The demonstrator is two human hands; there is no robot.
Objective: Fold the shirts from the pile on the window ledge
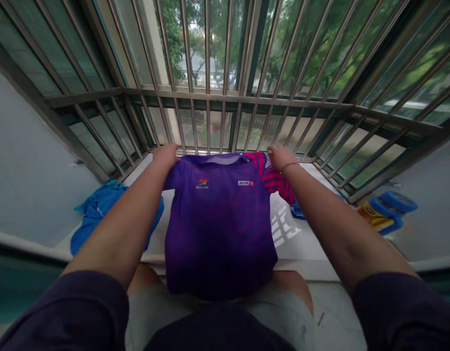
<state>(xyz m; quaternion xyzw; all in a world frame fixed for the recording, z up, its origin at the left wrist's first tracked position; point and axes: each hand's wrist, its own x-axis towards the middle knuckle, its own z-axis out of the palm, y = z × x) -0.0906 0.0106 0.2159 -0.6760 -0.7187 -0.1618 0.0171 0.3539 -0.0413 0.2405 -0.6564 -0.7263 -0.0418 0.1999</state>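
A purple shirt [219, 229] is held front up over the white ledge [306, 243], its lower end past the near edge, the left hand [165, 158] and right hand [282, 158] each pinching one shoulder, presumably to keep the cloth evenly spread between them.

shirt [219, 229]: smooth cloth | window bars [207, 58]: shiny metal | jar [387, 208]: plastic | ledge [305, 246]: smooth
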